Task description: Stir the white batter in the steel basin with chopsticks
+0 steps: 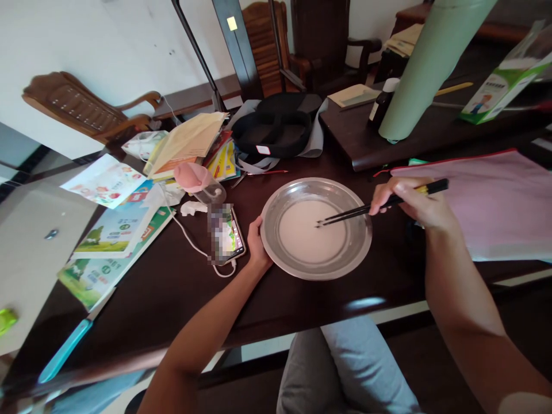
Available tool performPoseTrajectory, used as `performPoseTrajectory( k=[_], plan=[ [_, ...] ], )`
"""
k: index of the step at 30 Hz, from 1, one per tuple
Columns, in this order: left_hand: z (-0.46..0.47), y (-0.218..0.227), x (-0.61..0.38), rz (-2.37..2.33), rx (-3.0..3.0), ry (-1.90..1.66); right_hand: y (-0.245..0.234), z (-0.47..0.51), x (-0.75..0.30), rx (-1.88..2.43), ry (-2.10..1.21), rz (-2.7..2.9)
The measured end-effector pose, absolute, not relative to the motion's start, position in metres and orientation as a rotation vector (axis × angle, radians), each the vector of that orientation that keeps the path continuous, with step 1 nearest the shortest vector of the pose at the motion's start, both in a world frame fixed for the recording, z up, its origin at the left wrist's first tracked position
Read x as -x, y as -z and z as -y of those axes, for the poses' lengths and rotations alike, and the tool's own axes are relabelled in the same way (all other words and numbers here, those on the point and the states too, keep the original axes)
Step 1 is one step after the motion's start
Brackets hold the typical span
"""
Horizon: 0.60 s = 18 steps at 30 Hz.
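Observation:
A wide round metal bowl [276, 253] rests on the dark table and holds a milky white liquid [302, 236]. My left hand [257, 244] grips the bowl's left rim, thumb on the edge and the other fingers hidden beneath. From the right, my right hand [407, 201] holds a pair of black chopsticks [357, 213] with yellowish marks near the top. Their tips are at the liquid's surface near the bowl's middle; how deep they go I cannot tell.
Left of the bowl lie a charging phone [228, 238], a pink-lidded cup [194, 178], booklets [116, 230] and a turquoise-handled knife [69, 348]. Behind is a black case [276, 129]. A pink mesh pouch [487, 201] lies right; a green cylinder [431, 75] stands beyond it.

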<state>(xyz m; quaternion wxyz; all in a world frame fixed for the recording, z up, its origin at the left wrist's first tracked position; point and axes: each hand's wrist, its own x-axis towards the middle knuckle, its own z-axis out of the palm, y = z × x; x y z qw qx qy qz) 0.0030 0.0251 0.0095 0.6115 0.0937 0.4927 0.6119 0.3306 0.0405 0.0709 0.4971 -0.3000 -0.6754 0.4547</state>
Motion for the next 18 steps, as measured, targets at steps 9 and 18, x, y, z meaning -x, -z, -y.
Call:
performPoseTrajectory(
  k=[9, 18],
  plan=[
    [-0.026, -0.008, -0.001, -1.132, -0.252, -1.404, -0.074, -0.039, -0.318, 0.764, -1.156, 1.843],
    [-0.026, -0.012, -0.002, -1.134, -0.264, -1.398, -0.073, -0.039, -0.328, 0.707, -1.179, 1.678]
  ],
)
